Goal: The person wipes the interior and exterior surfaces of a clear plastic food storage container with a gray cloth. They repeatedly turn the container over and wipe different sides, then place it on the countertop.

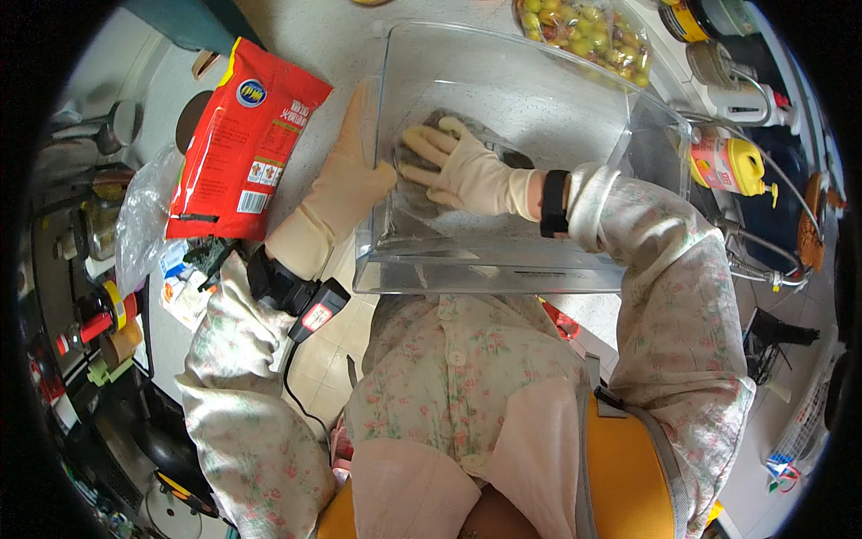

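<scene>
A clear plastic drawer bin (pixel 498 263) lies in front of me, its near wall close to my body. My left hand (pixel 350 178), in a cream rubber glove, grips the bin's left side, with the thumb at the rim and the fingers along the outer wall. My right hand (pixel 465 165), in a matching glove, is inside the bin. Its spread fingers hold a dark grey, crumpled cloth (pixel 414 199) down against the bin. Part of the cloth is hidden under the palm, and a darker patch shows beyond the hand.
Left of the bin stands a red printed food packet (pixel 236 148), beside a crumpled clear plastic bag (pixel 145 215). A bag of green and reddish fruit (pixel 592 37) lies behind the bin. At right are a yellow pump bottle (pixel 731 165), a brush (pixel 811 229) and a dark sink (pixel 774 209).
</scene>
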Demonstrator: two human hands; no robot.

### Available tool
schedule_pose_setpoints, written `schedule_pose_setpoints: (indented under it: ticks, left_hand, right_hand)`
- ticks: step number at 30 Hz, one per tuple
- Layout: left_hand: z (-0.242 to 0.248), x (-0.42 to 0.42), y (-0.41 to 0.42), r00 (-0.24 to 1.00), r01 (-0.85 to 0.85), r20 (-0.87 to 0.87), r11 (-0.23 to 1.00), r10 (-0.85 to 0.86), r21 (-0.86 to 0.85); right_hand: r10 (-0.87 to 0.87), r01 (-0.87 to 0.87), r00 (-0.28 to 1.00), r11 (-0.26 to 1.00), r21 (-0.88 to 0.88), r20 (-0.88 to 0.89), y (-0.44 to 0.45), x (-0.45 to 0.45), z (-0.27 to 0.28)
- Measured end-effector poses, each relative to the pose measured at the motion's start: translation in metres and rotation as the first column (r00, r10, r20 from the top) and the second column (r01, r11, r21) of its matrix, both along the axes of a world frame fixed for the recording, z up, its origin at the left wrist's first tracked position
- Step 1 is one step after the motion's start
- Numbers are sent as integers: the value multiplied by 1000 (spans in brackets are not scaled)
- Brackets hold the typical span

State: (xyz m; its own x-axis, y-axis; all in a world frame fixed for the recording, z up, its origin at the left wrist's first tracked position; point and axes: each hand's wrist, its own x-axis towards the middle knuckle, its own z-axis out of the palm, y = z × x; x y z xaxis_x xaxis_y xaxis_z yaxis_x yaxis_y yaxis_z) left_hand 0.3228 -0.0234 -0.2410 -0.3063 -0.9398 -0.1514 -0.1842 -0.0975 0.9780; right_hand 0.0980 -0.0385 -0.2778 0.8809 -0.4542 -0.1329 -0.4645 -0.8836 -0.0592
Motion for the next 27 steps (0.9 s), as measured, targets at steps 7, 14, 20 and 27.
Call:
schedule_pose_setpoints:
  ticks: [7, 14, 20, 27]
  left_hand:
    - [3, 0, -3, 994, 48, 100, 989, -34, -143]
    - [8, 1, -2, 991, 28, 132, 1000, -29, 4]
    - [12, 0, -1, 969, 12, 248, 1000, -9, -10]
    - [11, 3, -4, 976, 26, 216, 999, -16, -45]
  right_hand:
    - [461, -464, 885, 868, 176, 55, -2, -87, 28]
    - [259, -259, 966, 952, 165, 17, 8, -93, 34]
    - [211, -254, 954, 946, 202, 215, 19, 25, 17]
    - [379, -429, 873, 896, 113, 306, 15, 9, 9]
